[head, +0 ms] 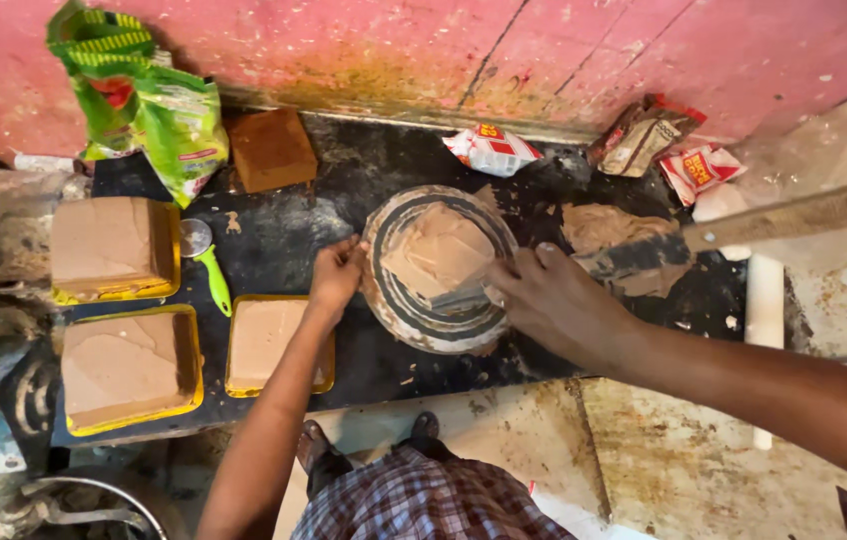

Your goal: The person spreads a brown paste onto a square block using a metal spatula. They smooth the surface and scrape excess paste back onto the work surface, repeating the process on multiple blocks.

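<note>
A round turntable [413, 318] smeared with brown icing stands on the dark slab, bearing a square cake [440, 255] coated in light brown icing. My left hand [336, 277] rests its fingers on the turntable's left rim. My right hand [555, 300] grips a flat metal scraper [463, 296] pressed against the cake's near right side.
Yellow square boards with iced cakes [113, 248] [126, 366] [265, 340] lie on the left. A green-handled tool [208, 268], a brown block [272, 150], green packets [148, 105], small wrappers [491, 150], a heap of icing [603, 227] and a long blade [793, 215] surround the turntable.
</note>
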